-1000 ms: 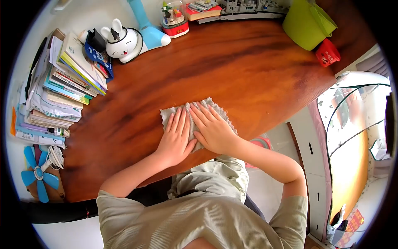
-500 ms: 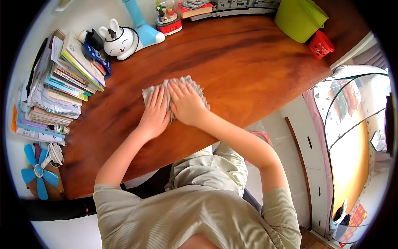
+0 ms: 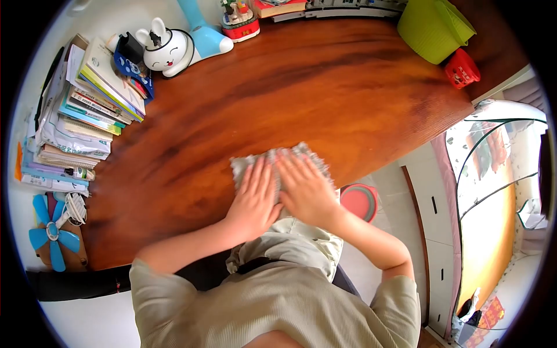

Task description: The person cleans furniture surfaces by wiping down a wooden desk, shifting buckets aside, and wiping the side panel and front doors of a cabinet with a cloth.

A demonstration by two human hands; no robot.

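While left grip [image 3: 249, 203] and right grip [image 3: 306, 194] lie flat | cloth [image 3: 239, 166] beneath

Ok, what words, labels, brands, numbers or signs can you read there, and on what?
Nothing reads clearly enough to quote.
Red cup: pale characters, too small.
Plastic bag among the books: characters, too small and blurred.
Books: print on spines, too small.
Cloth: no lettering visible.
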